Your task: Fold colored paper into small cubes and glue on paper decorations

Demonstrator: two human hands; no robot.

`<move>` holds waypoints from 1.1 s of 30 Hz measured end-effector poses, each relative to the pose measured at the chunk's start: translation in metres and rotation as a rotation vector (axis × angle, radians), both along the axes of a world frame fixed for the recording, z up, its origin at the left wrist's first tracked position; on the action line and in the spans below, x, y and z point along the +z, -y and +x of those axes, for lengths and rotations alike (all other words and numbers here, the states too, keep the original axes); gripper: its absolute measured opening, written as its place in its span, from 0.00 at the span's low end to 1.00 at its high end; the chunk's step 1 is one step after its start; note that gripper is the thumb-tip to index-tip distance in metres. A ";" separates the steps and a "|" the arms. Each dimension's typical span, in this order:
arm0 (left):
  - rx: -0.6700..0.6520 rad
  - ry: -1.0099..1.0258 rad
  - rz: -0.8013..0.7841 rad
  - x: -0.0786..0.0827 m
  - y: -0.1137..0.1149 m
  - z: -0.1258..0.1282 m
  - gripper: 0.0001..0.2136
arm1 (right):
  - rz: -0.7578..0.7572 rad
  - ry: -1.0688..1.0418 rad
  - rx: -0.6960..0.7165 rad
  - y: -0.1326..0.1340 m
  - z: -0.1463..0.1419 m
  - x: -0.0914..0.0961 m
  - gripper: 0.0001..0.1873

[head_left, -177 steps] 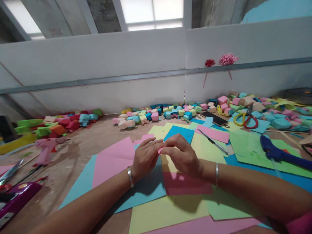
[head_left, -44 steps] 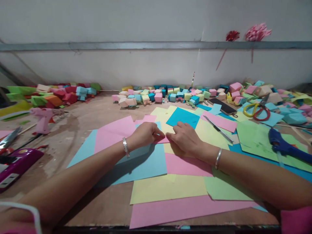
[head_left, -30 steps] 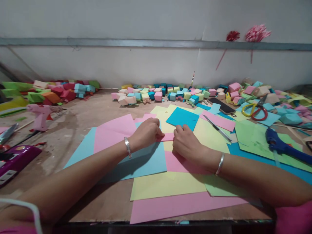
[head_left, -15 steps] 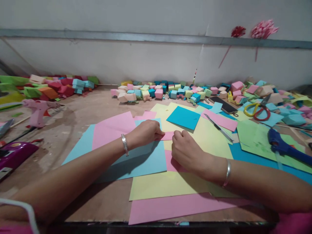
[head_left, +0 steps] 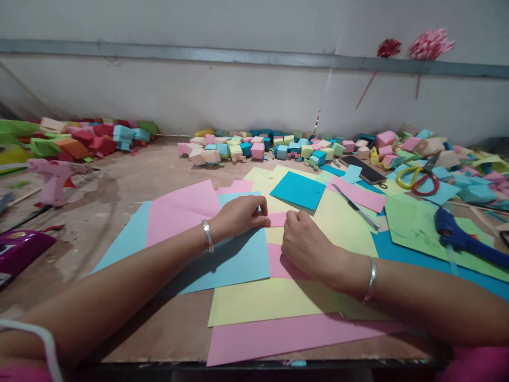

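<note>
A narrow pink paper strip [head_left: 277, 219] lies between my two hands, over yellow and light blue paper. My left hand [head_left: 240, 215] is at its left end; the thumb tip touches the strip and a gap shows between thumb and curled forefinger. My right hand [head_left: 306, 244] is closed at the strip's right end, its fingers bent down and the fingertips partly hidden. Under the left hand is a light blue sheet [head_left: 234, 270]. A wider pink piece [head_left: 278, 260] shows below the right hand. A dark blue square [head_left: 298, 190] lies just beyond the hands.
A craft knife [head_left: 355, 206], a phone [head_left: 363, 170] and scissors [head_left: 417, 180] lie to the right, with a blue glue gun [head_left: 457, 233] on green paper. At left is a pink glue gun [head_left: 53, 180]. Several small folded paper blocks [head_left: 257, 150] line the wall.
My left thumb and forefinger, pressed together before, have come apart at the strip's left end. My right hand stays closed at the other end. The view has shifted slightly.
</note>
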State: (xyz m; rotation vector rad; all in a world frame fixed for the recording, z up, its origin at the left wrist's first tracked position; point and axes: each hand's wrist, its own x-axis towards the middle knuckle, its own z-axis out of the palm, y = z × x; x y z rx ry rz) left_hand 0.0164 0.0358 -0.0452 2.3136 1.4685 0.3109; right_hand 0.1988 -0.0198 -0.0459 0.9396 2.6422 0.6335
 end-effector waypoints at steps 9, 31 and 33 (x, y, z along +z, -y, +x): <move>-0.214 -0.025 -0.209 0.021 -0.013 -0.018 0.10 | -0.060 0.021 -0.034 -0.001 0.001 0.007 0.06; -0.328 0.108 -0.313 0.026 -0.022 -0.032 0.16 | -0.233 -0.327 0.082 -0.004 -0.011 0.000 0.05; -0.323 0.135 -0.335 0.028 -0.022 -0.033 0.17 | -0.248 -0.305 0.044 -0.004 -0.006 0.004 0.04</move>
